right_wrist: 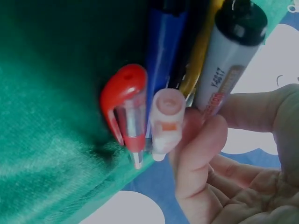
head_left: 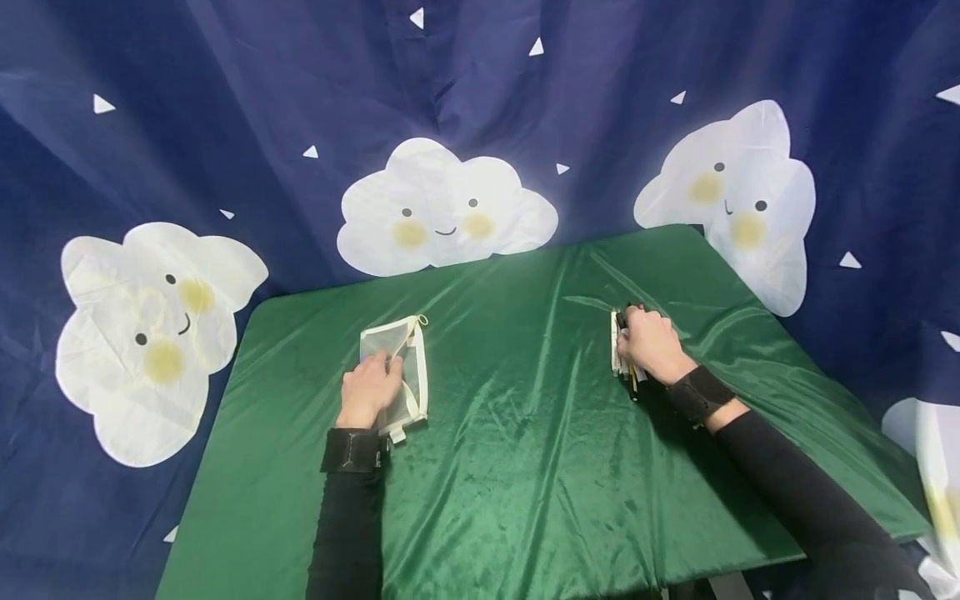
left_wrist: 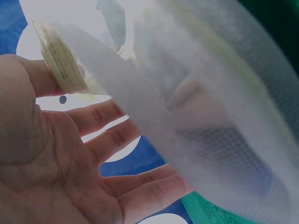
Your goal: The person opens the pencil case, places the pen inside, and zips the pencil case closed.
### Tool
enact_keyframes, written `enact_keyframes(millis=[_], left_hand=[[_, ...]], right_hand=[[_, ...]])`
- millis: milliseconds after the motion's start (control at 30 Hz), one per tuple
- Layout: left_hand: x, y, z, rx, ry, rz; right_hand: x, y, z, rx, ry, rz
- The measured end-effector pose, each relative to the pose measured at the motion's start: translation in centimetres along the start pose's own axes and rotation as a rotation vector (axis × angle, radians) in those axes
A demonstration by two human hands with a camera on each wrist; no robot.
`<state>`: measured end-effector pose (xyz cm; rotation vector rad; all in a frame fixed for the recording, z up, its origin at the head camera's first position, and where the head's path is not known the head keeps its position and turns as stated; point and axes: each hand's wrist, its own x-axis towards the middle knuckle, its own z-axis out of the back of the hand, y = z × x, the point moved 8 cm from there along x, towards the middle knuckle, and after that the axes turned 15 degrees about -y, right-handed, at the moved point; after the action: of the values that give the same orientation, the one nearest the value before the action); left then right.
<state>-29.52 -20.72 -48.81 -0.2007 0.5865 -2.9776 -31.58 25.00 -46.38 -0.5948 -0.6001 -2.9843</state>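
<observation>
A pale, see-through mesh zipper pouch [head_left: 412,367] lies on the left part of the green table. My left hand [head_left: 370,387] holds its left side, with the cream zipper edge [left_wrist: 63,58] by the thumb and the fingers passing behind the mesh. On the right, my right hand [head_left: 654,343] reaches down over a bunch of writing tools. Its thumb and index finger pinch a white marker [right_wrist: 231,58] with a black cap. Beside the marker are a red-capped pen [right_wrist: 128,100], a blue pen [right_wrist: 164,56], a yellow barrel [right_wrist: 198,51] and a pale pinkish pen [right_wrist: 167,121].
Green, wrinkled cloth [head_left: 510,467] covers the table. Behind it hangs a dark blue curtain [head_left: 480,75] printed with smiling white clouds and small triangles. A zipper pull ring [head_left: 423,320] sits at the pouch's far corner. Both wrists wear black bands.
</observation>
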Motion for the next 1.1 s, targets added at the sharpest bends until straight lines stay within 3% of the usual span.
enact_keyframes(millis=[333,700,1100], left_hand=[[-0.3,-0.2,0.2,-0.014,-0.002,0.020],[-0.1,-0.2,0.2,-0.008,0.002,0.015],[0.0,0.0,0.0,-0.007,0.010,0.023]], right_hand=[[0.8,1.0,0.5,0.009,-0.037,0.015],[3.1,2.5,1.1,0.063,-0.067,0.041],[4.3,5.0,0.7,0.142,0.007,0.096]])
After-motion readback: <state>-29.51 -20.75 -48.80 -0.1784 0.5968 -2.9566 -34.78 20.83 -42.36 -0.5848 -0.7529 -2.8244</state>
